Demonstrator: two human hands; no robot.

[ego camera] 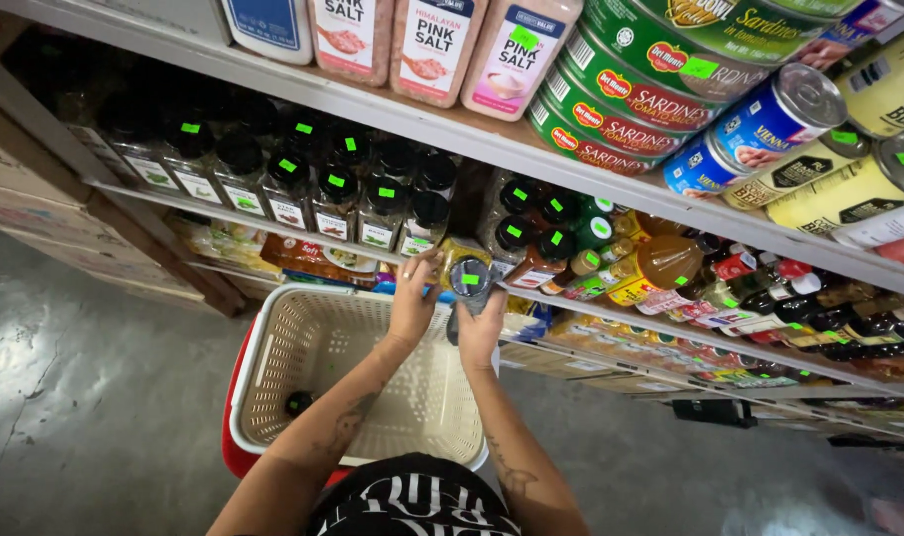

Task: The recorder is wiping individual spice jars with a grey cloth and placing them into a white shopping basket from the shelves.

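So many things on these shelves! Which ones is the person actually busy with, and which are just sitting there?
In use:
- spice jar, black lid with a green sticker, held by the right hand
- left hand, touching the jar's side
- cream basket below the hands, one dark-lidded jar inside

Just sitting there:
- rows of spice jars
- pink salt bottles
- sardine cans
- sauce bottles

Both bare forearms reach forward and up, converging so the hands sit just beside each other. The left hand [413, 298] is raised with fingers curled and the thumb side up. The right hand [480, 328] is cupped, its fingers wrapped in a grip, wrist slightly bent.
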